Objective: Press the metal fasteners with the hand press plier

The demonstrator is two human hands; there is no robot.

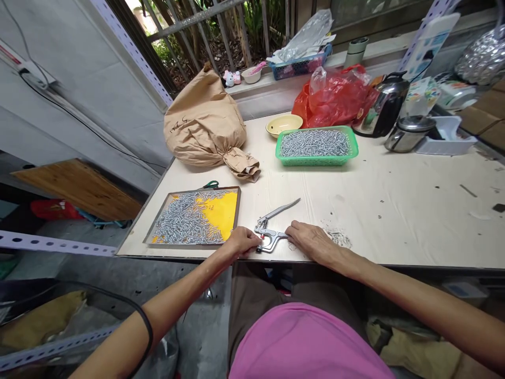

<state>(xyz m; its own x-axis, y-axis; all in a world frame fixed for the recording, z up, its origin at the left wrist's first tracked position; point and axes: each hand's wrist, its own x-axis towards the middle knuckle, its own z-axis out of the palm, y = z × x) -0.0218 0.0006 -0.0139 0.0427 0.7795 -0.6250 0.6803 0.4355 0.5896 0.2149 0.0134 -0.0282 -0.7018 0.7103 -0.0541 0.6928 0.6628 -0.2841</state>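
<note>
A pair of metal snap-fastener pliers (270, 238) lies on the table near its front edge, its handles spread apart and a small red spot showing at the jaw. My right hand (310, 239) grips the end of the lower handle. At the jaw, my left hand (243, 241) has its fingers pinched together; whatever they hold is too small to make out. Just left of that hand is a shallow tray (238, 208) with a yellow bottom, partly covered by a heap of small silvery metal pieces (181, 221).
A green plastic basket (315, 161) full of similar metal pieces stands farther back, beside a yellow bowl (284, 125). A brown paper sack (205, 126) rests at the back left. Red plastic bags (331, 102) and a kettle (384, 105) stand at the back right. Scissors (211, 185) lie behind the tray.
</note>
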